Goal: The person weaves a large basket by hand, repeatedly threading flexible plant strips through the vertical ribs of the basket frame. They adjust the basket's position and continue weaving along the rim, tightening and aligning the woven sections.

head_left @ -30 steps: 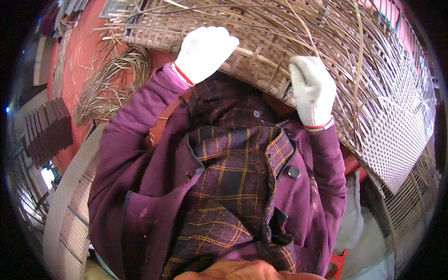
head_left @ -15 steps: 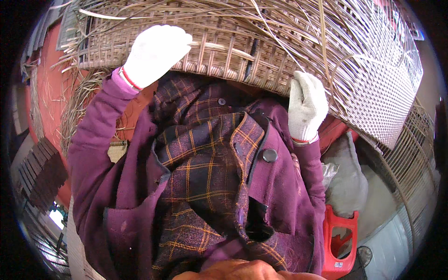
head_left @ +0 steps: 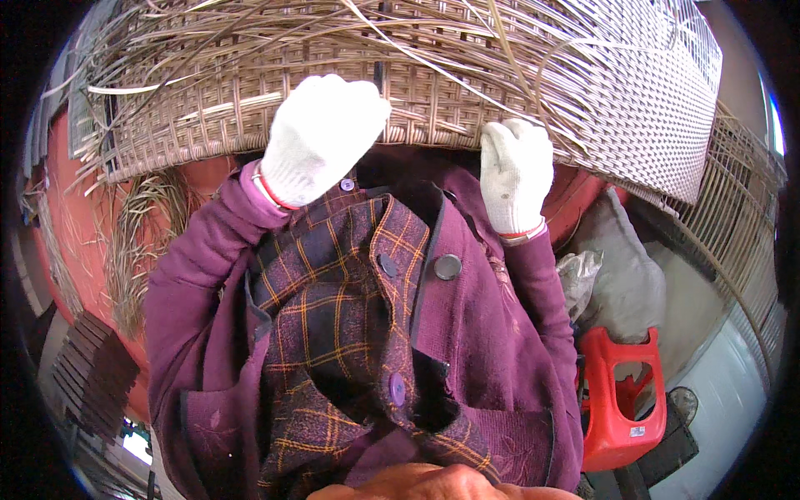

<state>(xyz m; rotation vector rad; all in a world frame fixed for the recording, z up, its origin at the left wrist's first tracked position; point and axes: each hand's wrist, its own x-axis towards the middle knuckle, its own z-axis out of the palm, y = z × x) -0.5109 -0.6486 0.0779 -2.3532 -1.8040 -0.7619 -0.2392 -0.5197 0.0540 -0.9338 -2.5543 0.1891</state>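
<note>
left hand (head_left: 325,140): knuckles up at the near edge of the woven panel (head_left: 433,108); fingertips hidden, so clamped or merely resting, can't say. right hand (head_left: 515,177): fingers curled at the same edge, grip equally unclear. panel lies just beyond both hands, presumably for easy reach, the spaced hands likely steadying it. loose strands (head_left: 533,37) fan out ahead of the hands, seemingly unwoven.

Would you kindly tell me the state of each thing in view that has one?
Woven piece: loose strands across it
Left hand: gloved, curled at its edge
Right hand: gloved, curled at its edge
Strand heap: lying loose
Purple jacket: hanging open
Grey sack: bulging
Red stool: nobody seated
</note>
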